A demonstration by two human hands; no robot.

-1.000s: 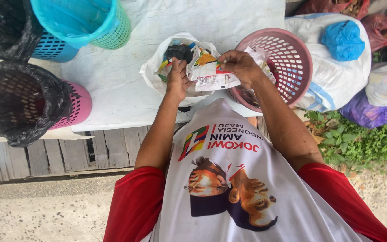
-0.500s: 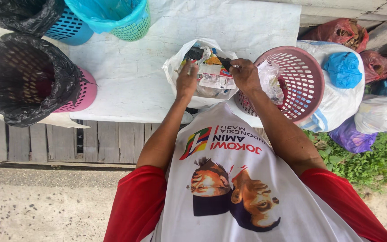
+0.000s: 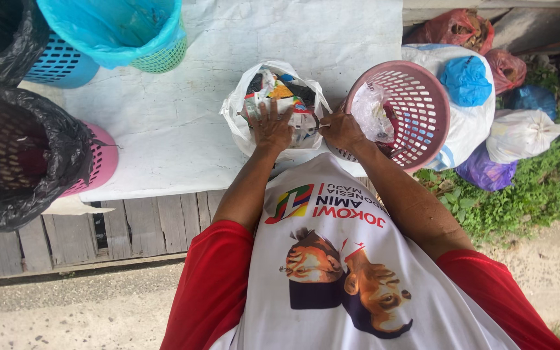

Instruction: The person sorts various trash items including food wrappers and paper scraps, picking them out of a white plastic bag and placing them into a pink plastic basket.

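Outdoors, a white-covered table (image 3: 183, 116) stood on a weathered plank platform (image 3: 131, 227), with gravel ground at six o'clock and grass at three o'clock. At the table's near edge sat a white plastic bag (image 3: 233, 113), open at the top and stuffed with mixed wrappers and scraps.

The left hand (image 3: 271, 128) lay flat with its fingers spread, pressing down on the crumpled wrappers (image 3: 273, 91) in the bag's mouth; it pinned them rather than gripped them. The right hand (image 3: 341, 129) was curled close at the bag's three o'clock rim, seemingly pinching a fold of wrapper or the bag's edge, though exactly what it held could not be told. Just past it, at three o'clock, a pink lattice basket (image 3: 422, 84) leaned on its side with a clear plastic piece (image 3: 374, 111) at its mouth.

At nine o'clock stood a pink basket with a black liner (image 3: 27, 162); at eleven o'clock, a blue basket with a black liner (image 3: 1, 39) and a green basket with a turquoise liner (image 3: 124, 32). Tied sacks (image 3: 487, 110) were heaped beyond the table at two o'clock.

To sort well here, the pressing hand would best keep the bag steady on the table, so it neither tipped nor slid off the near edge, while the other drew out one piece at a time instead of a tangled clump.
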